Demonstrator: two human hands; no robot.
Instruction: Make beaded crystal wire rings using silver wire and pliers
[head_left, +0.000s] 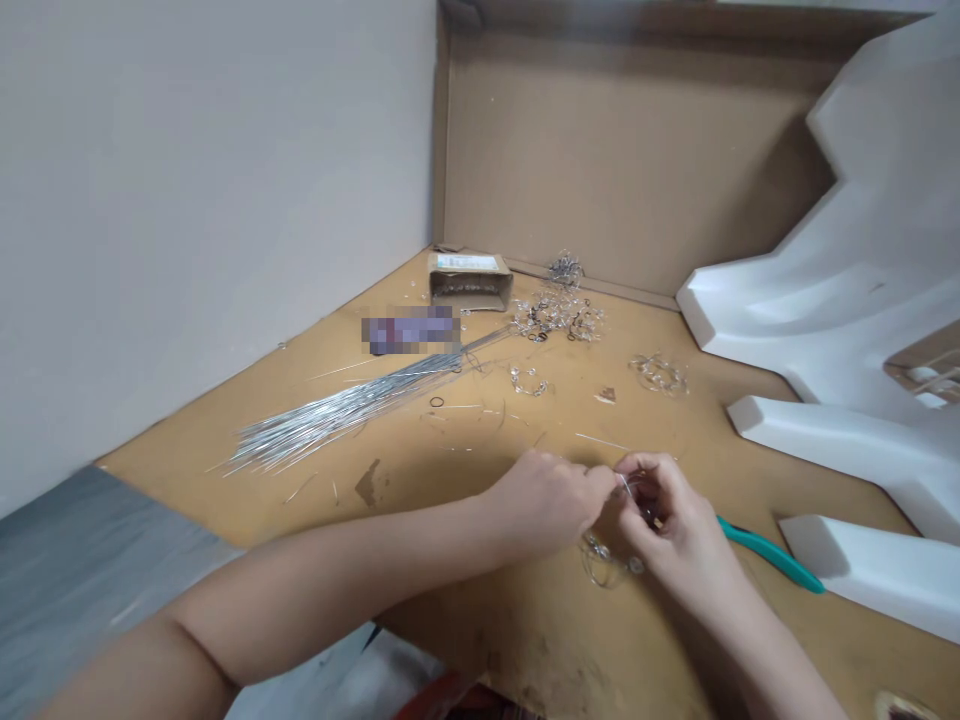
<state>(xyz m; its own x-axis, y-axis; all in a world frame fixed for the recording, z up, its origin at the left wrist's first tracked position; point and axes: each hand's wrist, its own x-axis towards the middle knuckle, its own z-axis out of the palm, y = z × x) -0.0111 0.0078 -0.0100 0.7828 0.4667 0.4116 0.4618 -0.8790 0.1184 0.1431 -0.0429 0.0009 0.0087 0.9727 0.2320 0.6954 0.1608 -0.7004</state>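
My left hand [551, 500] and my right hand [667, 515] meet above the front of the tan tabletop. The fingers of both are closed on a thin silvery wire [626, 487], whose ends are largely hidden. Below and between my hands hangs or lies a loop of wire with clear beads [600, 568]; whether it joins the wire in my fingers I cannot tell. A teal tool handle [780, 560] sticks out beyond my right wrist, its head hidden behind the hand.
A bundle of straight wires [322, 410] lies left on the tabletop [247, 500]. Behind it are a small open cardboard box [471, 265], a pixelated purple item [411, 330] and a pile of beaded wire pieces [559, 315]. White foam blocks [817, 430] border the right; a wall [225, 180] rises left.
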